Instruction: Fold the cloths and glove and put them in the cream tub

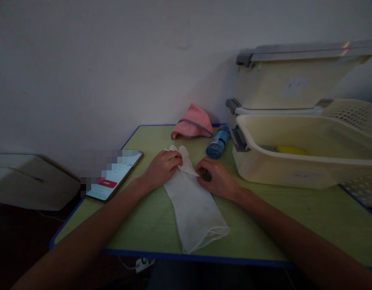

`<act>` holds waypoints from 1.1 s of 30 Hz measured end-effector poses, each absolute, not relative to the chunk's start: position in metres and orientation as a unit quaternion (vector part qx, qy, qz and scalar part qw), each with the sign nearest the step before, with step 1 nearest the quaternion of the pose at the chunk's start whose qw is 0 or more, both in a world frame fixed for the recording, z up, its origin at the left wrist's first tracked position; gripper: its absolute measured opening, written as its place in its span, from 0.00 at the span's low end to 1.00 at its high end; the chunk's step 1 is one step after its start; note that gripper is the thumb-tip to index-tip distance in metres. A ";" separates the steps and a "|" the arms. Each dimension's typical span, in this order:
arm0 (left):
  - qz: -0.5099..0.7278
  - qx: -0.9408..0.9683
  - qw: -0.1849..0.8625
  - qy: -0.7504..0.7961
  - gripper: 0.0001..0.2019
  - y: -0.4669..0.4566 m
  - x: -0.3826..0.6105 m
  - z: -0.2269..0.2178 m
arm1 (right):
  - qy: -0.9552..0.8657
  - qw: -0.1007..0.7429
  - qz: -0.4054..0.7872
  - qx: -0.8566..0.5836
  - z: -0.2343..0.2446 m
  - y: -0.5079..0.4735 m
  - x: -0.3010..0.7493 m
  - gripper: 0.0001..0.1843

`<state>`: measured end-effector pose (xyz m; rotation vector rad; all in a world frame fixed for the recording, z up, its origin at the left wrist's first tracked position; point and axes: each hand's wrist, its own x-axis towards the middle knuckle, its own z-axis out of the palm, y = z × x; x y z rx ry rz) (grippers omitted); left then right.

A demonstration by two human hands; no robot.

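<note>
A white glove point(195, 205) lies flat on the green table, its cuff toward me and its fingers pointing to the back. My left hand point(163, 167) is closed over the finger end of the glove, with its fingers curled down onto it. On the glove's right side, my right hand point(217, 177) holds the edge between thumb and curled fingers. Parts of the glove's fingers are hidden under my left hand.
A phone point(113, 177) lies left on the table point(137, 233). Behind are a folded pink cloth point(193, 123) and a blue-labelled bottle point(218, 143) on its side. At right stands a cream bin point(294, 165) with a yellow item inside, before lidded boxes point(288, 82) and a white wall.
</note>
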<state>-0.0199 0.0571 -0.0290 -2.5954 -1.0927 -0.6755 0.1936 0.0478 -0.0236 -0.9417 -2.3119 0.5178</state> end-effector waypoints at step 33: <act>-0.268 -0.913 0.040 -0.305 0.15 0.042 -0.009 -0.025 | -0.961 0.125 0.070 -0.237 -0.015 0.044 0.203 0.17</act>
